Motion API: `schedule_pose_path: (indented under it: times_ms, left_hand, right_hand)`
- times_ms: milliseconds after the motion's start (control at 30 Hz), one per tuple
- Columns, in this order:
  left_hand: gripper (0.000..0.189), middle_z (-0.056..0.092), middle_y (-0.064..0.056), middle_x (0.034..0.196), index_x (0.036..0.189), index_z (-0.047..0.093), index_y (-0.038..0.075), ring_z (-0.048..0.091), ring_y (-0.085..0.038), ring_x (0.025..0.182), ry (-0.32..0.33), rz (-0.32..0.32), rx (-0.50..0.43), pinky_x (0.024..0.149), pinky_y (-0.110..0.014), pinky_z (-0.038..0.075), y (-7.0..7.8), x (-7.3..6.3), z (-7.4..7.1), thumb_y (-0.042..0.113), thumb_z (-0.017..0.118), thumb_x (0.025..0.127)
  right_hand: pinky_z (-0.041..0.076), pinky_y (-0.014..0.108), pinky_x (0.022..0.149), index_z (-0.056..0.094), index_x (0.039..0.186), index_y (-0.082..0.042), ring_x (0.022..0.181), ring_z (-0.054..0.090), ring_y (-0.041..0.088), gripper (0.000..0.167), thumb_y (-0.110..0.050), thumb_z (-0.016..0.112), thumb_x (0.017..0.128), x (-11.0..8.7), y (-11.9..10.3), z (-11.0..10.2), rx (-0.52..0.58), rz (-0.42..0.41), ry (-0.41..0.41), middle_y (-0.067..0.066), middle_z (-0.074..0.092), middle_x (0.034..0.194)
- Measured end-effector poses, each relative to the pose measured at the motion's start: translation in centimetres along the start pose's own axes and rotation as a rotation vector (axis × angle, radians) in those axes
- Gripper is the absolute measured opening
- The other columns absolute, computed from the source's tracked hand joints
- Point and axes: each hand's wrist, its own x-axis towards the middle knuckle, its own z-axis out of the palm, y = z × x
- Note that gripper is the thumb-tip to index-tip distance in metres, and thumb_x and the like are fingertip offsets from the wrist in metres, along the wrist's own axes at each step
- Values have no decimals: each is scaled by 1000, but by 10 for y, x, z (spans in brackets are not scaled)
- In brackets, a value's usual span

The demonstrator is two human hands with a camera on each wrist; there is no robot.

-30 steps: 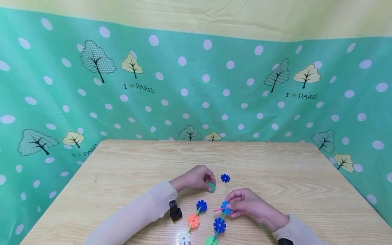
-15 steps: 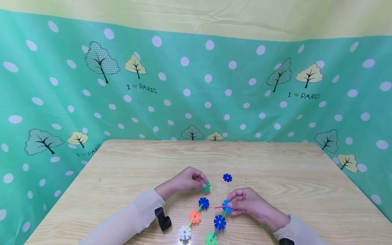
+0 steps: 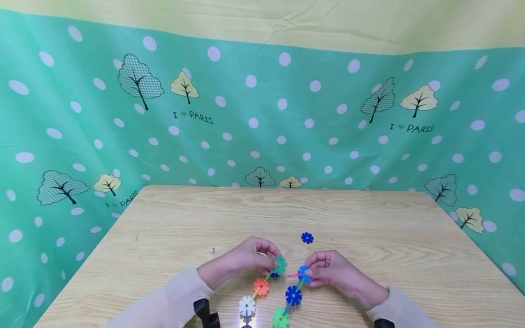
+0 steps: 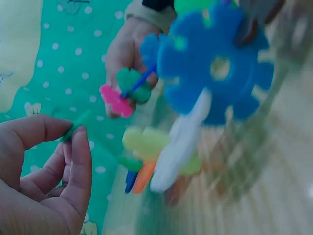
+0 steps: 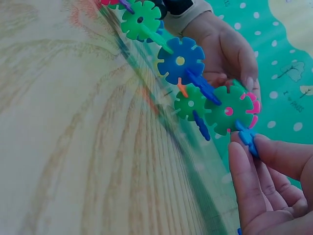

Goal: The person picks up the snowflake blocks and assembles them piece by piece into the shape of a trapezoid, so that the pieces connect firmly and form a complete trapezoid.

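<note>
My left hand (image 3: 250,256) pinches a green notched disc (image 3: 280,265) between thumb and fingers. That disc overlaps the dark blue disc (image 3: 274,274) at the far end of the left row; whether they interlock I cannot tell. Orange (image 3: 261,286) and white (image 3: 247,306) discs continue this row towards me. My right hand (image 3: 336,272) pinches a light blue disc (image 5: 247,139) at the far end of the right row. Beside it sticks out a pink disc (image 4: 116,101), seen edge-on from the head. A dark blue disc (image 3: 293,295) and a green one (image 5: 229,110) belong to that row.
A loose dark blue disc (image 3: 307,238) lies on the wooden table (image 3: 197,214) beyond both hands. A polka-dot curtain (image 3: 283,123) hangs behind the table. Several linked discs, among them a large blue one (image 4: 181,63), loom close in the left wrist view.
My left hand, holding the green disc, has moved left and then towards me, to the dark blue end of the left row. My right hand has stayed nearly still.
</note>
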Motion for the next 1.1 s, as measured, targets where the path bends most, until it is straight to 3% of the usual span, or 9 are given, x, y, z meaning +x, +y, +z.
schedule_pose_path:
  times_ms: [333,667,900,1100]
  left_hand:
    - [10,62,1,66,87,61,-8,59,-7,54,-46,-25,-41,51,-16,51,-2,-8,12,-7,62,77]
    - [9,65,-3,70,88,62,-5,61,-9,55,15,-74,-81,54,-20,54,-8,-7,16,-3,64,80]
    - [11,64,-4,71,91,62,-5,61,-10,57,-4,-54,-100,55,-20,54,-10,-4,18,-2,65,81]
    - [14,64,-5,71,93,62,-7,61,-10,57,37,-28,-133,54,-19,54,-10,-5,20,-3,66,80]
  right_hand:
    - [57,27,73,60,96,-4,77,67,13,11,-2,64,86,0,1,-2,47,-21,-65,0,66,83]
    - [56,27,74,60,95,-6,78,67,13,10,0,62,87,0,1,-3,70,-37,-93,0,67,83]
    - [56,27,74,61,95,-6,78,68,13,10,-1,62,87,-1,1,-3,79,-40,-92,0,67,84]
    - [56,28,74,61,100,0,79,67,13,14,0,63,86,-4,0,-2,59,-32,-41,1,68,85]
